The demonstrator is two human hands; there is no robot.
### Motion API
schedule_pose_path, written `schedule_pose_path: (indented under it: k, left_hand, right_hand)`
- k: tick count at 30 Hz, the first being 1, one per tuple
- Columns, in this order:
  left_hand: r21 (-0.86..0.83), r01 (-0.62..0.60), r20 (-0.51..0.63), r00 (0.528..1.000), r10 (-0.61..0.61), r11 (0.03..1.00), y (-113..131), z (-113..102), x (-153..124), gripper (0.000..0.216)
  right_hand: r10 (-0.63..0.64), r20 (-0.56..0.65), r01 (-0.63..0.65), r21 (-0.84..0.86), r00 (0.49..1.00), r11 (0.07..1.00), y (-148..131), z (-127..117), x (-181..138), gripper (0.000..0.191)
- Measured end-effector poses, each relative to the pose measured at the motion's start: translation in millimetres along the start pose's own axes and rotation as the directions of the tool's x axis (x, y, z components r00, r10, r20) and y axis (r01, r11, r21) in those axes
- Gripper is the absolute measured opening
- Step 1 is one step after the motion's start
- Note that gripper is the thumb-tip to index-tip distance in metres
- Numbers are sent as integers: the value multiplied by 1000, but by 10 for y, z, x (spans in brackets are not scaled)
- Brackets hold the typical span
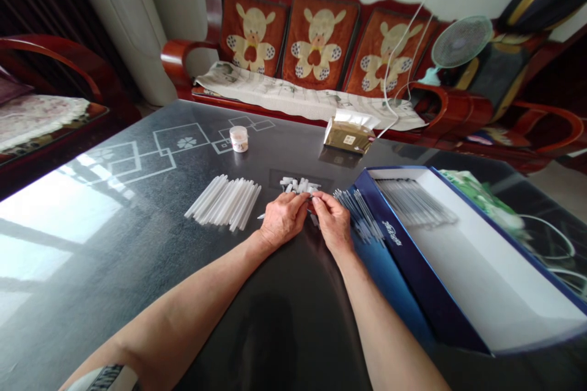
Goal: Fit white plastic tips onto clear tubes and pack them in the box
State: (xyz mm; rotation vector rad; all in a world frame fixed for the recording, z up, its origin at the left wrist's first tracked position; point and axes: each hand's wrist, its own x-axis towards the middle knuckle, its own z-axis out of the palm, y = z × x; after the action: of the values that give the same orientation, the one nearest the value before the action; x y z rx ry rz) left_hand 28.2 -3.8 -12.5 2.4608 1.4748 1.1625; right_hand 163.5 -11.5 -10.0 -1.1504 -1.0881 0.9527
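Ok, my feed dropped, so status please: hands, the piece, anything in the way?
Left hand and right hand, fingers together at the small white caps; grip hidden. White tubes lie left, thin rods right beside the blue box. Nothing blocking.

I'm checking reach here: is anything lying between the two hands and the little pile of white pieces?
Nothing visible. The left hand and right hand meet at the near edge of the white pieces. The clear tubes lie off to the left, the thin rods to the right.
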Motion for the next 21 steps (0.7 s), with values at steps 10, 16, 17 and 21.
schedule_pose_path:
  k: [10, 16, 17, 21]
  left_hand:
    - [29, -11, 33, 999, 10, 1000, 18, -32, 23, 27]
    - [-59, 19, 12, 1000, -18, 998, -6, 0, 28, 15]
    - [-59, 9, 12, 1000, -9, 998, -6, -6, 31, 15]
    - [13, -39, 8, 999, 39, 999, 6, -53, 48, 22]
  right_hand:
    - [-64, 22, 66, -95, 998, 993, 25, -43, 10, 23]
    - [-86, 50, 92, -153, 995, 984, -54, -72, 4, 22]
    - [-89, 63, 98, -157, 994, 983, -58, -82, 8, 22]
    - [-82, 99, 98, -162, 992, 982, -30, -126, 31, 23]
